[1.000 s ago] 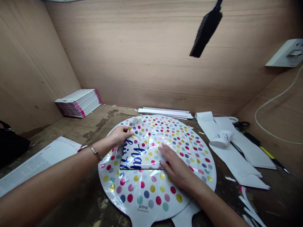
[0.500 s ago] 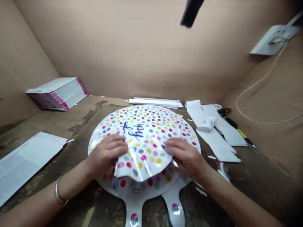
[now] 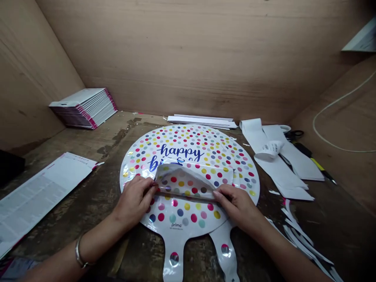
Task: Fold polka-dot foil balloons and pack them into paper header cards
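Flat white foil balloons [image 3: 164, 135] with coloured dots lie overlapped on the table, their tails [image 3: 174, 250] pointing toward me. Blue "happy" lettering shows on the upper one, its second line partly covered. On top is a folded foil balloon [image 3: 190, 182] with the same dots, its layers gaping apart in the middle. At the left end of this fold, my left hand [image 3: 136, 197] pinches the foil between thumb and fingers; a bracelet circles that wrist. The right end is gripped by my right hand [image 3: 236, 201], thumb on top. Both hands rest low over the balloons.
Stacked white packets [image 3: 88, 103] stand at the back left, with a printed white packet [image 3: 44, 199] nearer. White strips [image 3: 202, 120] lie along the back wall. To the right are a label roll [image 3: 268, 149], scissors [image 3: 295, 135], a yellow-black cutter [image 3: 321, 168] and paper scraps [image 3: 305, 243].
The top balloon, earlier a broad half-folded sheet with its rounded edge toward me, is now a narrower fold. More of the "happy" lettering underneath shows. The camera view has shifted.
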Demonstrator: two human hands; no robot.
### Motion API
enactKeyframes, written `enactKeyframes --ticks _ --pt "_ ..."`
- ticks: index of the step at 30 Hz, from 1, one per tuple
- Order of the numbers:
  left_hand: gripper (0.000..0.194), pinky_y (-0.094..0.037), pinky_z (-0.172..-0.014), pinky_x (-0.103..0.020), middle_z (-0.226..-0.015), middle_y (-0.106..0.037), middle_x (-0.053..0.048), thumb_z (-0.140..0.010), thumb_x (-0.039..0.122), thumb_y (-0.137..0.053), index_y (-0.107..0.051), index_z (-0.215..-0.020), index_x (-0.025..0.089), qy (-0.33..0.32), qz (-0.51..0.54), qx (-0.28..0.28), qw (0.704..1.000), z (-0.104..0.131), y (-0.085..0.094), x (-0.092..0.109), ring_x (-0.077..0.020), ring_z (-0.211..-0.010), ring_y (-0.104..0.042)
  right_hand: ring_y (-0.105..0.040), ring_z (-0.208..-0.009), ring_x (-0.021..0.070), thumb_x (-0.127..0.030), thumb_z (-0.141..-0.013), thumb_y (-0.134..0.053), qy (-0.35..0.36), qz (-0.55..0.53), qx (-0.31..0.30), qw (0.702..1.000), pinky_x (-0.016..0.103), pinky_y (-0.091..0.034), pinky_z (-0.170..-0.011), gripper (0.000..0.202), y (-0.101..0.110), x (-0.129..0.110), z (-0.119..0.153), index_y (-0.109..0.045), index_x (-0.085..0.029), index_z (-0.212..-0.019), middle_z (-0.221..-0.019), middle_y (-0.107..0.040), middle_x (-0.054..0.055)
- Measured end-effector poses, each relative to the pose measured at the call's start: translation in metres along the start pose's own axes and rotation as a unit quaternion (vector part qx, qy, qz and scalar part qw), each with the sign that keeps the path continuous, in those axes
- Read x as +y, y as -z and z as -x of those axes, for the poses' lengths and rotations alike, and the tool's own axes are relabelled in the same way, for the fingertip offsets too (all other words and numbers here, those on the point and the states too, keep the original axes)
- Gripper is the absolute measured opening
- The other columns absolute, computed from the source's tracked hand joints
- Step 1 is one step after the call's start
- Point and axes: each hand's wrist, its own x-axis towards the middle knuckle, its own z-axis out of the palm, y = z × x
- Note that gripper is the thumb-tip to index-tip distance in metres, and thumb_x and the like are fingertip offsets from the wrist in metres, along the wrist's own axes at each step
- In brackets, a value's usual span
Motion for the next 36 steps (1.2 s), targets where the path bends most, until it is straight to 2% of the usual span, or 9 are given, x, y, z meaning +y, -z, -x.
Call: enactKeyframes --ticks 4,11,20,23,26,29,31,34,36 --pt "0.022 -0.040 -0.073 -0.037 -0.080 -0.062 -0.007 -0.091 0.030 -0.039 -0.056 -0.085 0.019 0.076 -0.066 0.005 0.995 -0.014 -0.003 0.014 -0.0242 -0.081 -0.056 -0.053 -0.061 0.0162 -0.038 -0.092 -0.034 -0.068 0.084 0.027 0.994 0.027 -0.036 -0.056 0.036 -0.005 -0.007 -0.010 -0.048 -0.021 -0.063 -0.063 -0.057 0.001" --pt "0.012 -0.042 -0.064 -0.031 -0.076 -0.065 -0.004 -0.087 0.023 -0.044 -0.049 -0.097 0.019 0.070 -0.039 0.032 0.996 -0.024 -0.003 0.018 -0.0219 -0.072 -0.061 -0.058 -0.063 0.0195 -0.032 -0.093 -0.033 -0.114 0.246 0.046 0.961 0.027 -0.031 -0.054 0.028 -0.015 -0.017 -0.018 -0.051 -0.021 -0.073 -0.069 -0.063 0.005" --pt "0.042 -0.045 -0.068 -0.040 -0.087 -0.069 -0.011 -0.087 0.019 -0.040 -0.052 -0.126 0.029 0.003 -0.235 -0.072 0.969 -0.038 0.006 0.020 -0.0298 -0.081 -0.064 -0.062 -0.061 0.0233 -0.033 -0.093 -0.033 -0.150 0.283 0.030 0.947 0.027 -0.027 -0.049 0.021 -0.016 -0.019 -0.026 -0.051 -0.023 -0.088 -0.066 -0.065 0.004" --pt "0.046 -0.034 -0.093 -0.056 -0.123 -0.057 -0.018 -0.083 0.013 -0.042 -0.053 -0.127 0.021 0.000 -0.277 -0.026 0.961 -0.053 0.007 0.028 -0.0378 -0.118 -0.048 -0.063 -0.061 0.0235 -0.032 -0.093 -0.034 -0.139 0.292 0.031 0.946 0.028 -0.029 -0.048 0.020 -0.016 -0.016 -0.027 -0.052 -0.022 -0.092 -0.067 -0.065 0.005" --pt "0.047 -0.009 -0.109 -0.056 -0.149 -0.028 -0.011 -0.089 0.021 -0.038 -0.041 -0.137 0.021 -0.125 -0.234 -0.034 0.964 -0.066 -0.003 0.036 -0.0320 -0.138 -0.018 -0.063 -0.061 0.0239 -0.031 -0.092 -0.035 -0.135 0.305 0.030 0.942 0.030 -0.034 -0.049 0.022 -0.013 -0.015 -0.027 -0.055 -0.021 -0.093 -0.067 -0.066 0.006" --pt "0.054 -0.010 -0.110 -0.055 -0.152 -0.019 -0.011 -0.094 0.040 -0.029 -0.025 -0.144 0.020 -0.183 -0.161 -0.110 0.964 -0.071 -0.021 0.036 -0.0297 -0.140 -0.014 -0.063 -0.086 0.0293 -0.027 -0.090 -0.040 -0.065 0.331 0.074 0.939 0.039 -0.045 -0.067 0.022 -0.015 -0.024 -0.024 -0.060 -0.018 -0.095 -0.088 -0.069 0.013" --pt "0.057 -0.011 -0.109 -0.057 -0.152 -0.016 -0.012 -0.095 0.043 -0.025 -0.021 -0.145 0.018 -0.164 -0.153 -0.125 0.967 -0.072 -0.029 0.033 -0.0307 -0.140 -0.012 -0.049 -0.117 0.0327 -0.024 -0.089 -0.044 0.049 0.321 0.087 0.942 0.048 -0.040 -0.092 0.027 -0.020 -0.033 -0.022 -0.060 -0.016 -0.110 -0.121 -0.060 0.016" --pt "0.057 -0.010 -0.109 -0.056 -0.152 -0.015 -0.011 -0.095 0.043 -0.025 -0.021 -0.145 0.018 -0.159 -0.155 -0.120 0.968 -0.070 -0.033 0.029 -0.0302 -0.140 -0.010 -0.028 -0.135 0.0277 -0.030 -0.091 -0.043 0.170 0.250 -0.009 0.953 0.049 -0.025 -0.109 0.045 -0.027 -0.033 -0.018 -0.044 -0.020 -0.135 -0.144 -0.039 0.009" --pt "0.057 -0.011 -0.109 -0.055 -0.152 -0.016 -0.011 -0.094 0.044 -0.027 -0.023 -0.145 0.018 -0.153 -0.151 -0.114 0.970 -0.070 -0.032 0.028 -0.0305 -0.140 -0.010 -0.029 -0.135 0.0277 -0.037 -0.092 -0.039 0.133 0.231 -0.056 0.962 0.052 -0.027 -0.108 0.049 -0.021 -0.016 -0.012 -0.039 -0.022 -0.138 -0.145 -0.037 0.008"
